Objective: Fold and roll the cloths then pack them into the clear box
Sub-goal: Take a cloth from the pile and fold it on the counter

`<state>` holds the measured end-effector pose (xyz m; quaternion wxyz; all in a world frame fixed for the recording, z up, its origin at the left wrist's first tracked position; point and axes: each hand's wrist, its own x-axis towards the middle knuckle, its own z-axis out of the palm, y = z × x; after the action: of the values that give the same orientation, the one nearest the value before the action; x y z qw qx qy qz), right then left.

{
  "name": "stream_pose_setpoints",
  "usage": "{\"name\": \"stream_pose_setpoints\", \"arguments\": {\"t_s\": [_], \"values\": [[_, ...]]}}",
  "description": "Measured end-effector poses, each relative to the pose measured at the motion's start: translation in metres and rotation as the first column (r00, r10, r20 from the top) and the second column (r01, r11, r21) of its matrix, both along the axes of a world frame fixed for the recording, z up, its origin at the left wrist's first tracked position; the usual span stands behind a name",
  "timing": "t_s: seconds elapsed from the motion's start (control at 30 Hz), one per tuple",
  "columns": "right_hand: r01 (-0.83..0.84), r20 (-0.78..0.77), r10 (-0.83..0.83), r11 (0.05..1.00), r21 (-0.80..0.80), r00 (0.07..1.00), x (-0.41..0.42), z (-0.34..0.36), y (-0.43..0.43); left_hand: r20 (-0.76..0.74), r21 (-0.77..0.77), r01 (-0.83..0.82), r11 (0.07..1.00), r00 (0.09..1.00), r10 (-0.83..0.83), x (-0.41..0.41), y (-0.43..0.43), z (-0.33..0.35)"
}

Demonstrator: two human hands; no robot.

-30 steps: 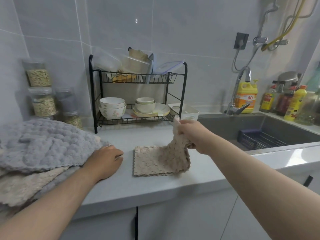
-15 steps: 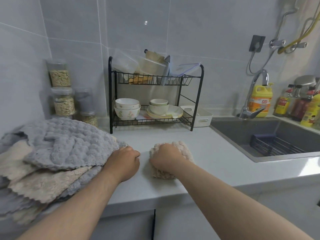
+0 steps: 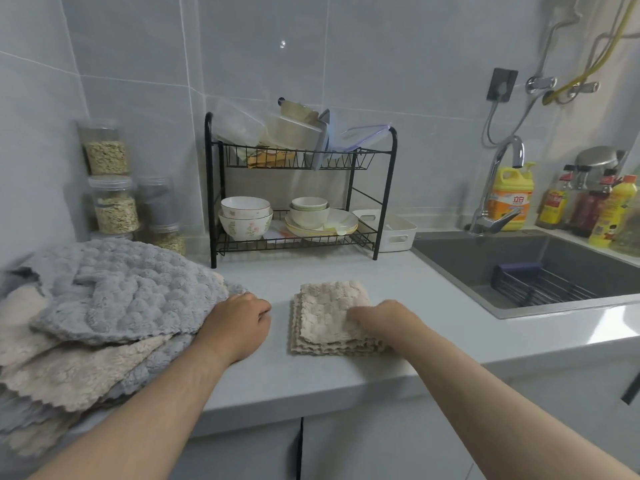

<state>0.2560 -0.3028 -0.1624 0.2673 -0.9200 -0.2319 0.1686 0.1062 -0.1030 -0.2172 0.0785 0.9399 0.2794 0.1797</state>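
Head view: one camera, looking down at the counter (image 3: pixel 311 379).
Beige cloth (image 3: pixel 325 313): folded into a layered square, lying flat in front of me between the pile of cloths (image 3: pixel 121 306) and the sink (image 3: pixel 526 258).
Right hand (image 3: pixel 384 320): fingers spread flat on the square's near right part, pressing rather than grasping.
Left hand (image 3: pixel 239 327): idle beside the pile, loosely curled, holding nothing.
Clear box: clear containers sit on the rack (image 3: pixel 388 188) – I cannot tell which is meant.
Step, as I judge it: folding done, rolling next.
Doing it well: square up the scalloped edges, bring the left hand over, roll tight and even from one edge – no coning.
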Motion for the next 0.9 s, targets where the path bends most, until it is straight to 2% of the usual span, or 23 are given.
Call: {"name": "stream_pose_setpoints", "arguments": {"t_s": [0.03, 0.1, 0.17, 0.23, 0.33, 0.43, 0.47, 0.57, 0.63, 0.67, 0.73, 0.8, 0.9], "values": [[-0.025, -0.031, 0.025, 1.000, -0.011, 0.999, 0.001, -0.003, 0.000, 0.069, -0.063, -0.007, 0.998, 0.998, 0.011, 0.001, -0.001, 0.002], [-0.089, 0.007, 0.088, 0.996, 0.031, 0.996, 0.004, -0.006, 0.002, 0.243, -0.195, -0.013, 0.981, 0.968, 0.061, 0.005, -0.005, 0.014], [-0.154, 0.030, 0.151, 0.968, 0.197, 0.988, 0.007, -0.005, 0.000, 0.334, -0.278, 0.041, 0.960, 0.941, 0.056, 0.013, -0.013, 0.031], [-0.256, 0.007, 0.273, 0.894, 0.368, 0.962, 0.012, 0.002, -0.006, 0.378, -0.423, 0.182, 0.888, 0.926, -0.010, 0.023, -0.025, 0.050], [-0.363, -0.089, 0.467, 0.781, 0.508, 0.880, 0.020, 0.017, -0.020, 0.383, -0.705, 0.355, 0.614, 0.919, -0.091, 0.033, -0.042, 0.068], [-0.301, -0.195, 0.530, 0.704, 0.643, 0.825, 0.033, 0.027, -0.028, 0.348, -0.840, 0.407, 0.359, 0.911, -0.220, 0.033, -0.050, 0.068], [-0.223, -0.247, 0.520, 0.683, 0.696, 0.818, 0.037, 0.025, -0.029, 0.370, -0.863, 0.410, 0.294, 0.910, -0.185, 0.034, -0.052, 0.063], [0.060, -0.442, 0.497, 0.611, 0.789, 0.746, 0.045, 0.006, -0.027, 0.470, -0.877, 0.457, 0.151, 0.880, 0.065, 0.035, -0.056, 0.046], [0.119, -0.536, 0.492, 0.650, 0.750, 0.686, 0.041, -0.011, -0.024, 0.503, -0.864, 0.489, 0.115, 0.843, 0.192, 0.036, -0.059, 0.034], [0.118, -0.551, 0.475, 0.675, 0.729, 0.687, 0.037, -0.018, -0.024, 0.507, -0.862, 0.495, 0.112, 0.828, 0.241, 0.037, -0.060, 0.028], [0.071, -0.493, 0.441, 0.687, 0.723, 0.750, 0.032, -0.027, -0.022, 0.520, -0.853, 0.503, 0.136, 0.800, 0.299, 0.037, -0.062, 0.024], [0.045, -0.402, 0.378, 0.681, 0.731, 0.834, 0.029, -0.030, -0.021, 0.535, -0.845, 0.509, 0.163, 0.804, 0.262, 0.036, -0.065, 0.024], [0.068, -0.367, 0.342, 0.645, 0.761, 0.865, 0.028, -0.032, -0.023, 0.522, -0.847, 0.492, 0.202, 0.840, 0.145, 0.035, -0.068, 0.025]]}}
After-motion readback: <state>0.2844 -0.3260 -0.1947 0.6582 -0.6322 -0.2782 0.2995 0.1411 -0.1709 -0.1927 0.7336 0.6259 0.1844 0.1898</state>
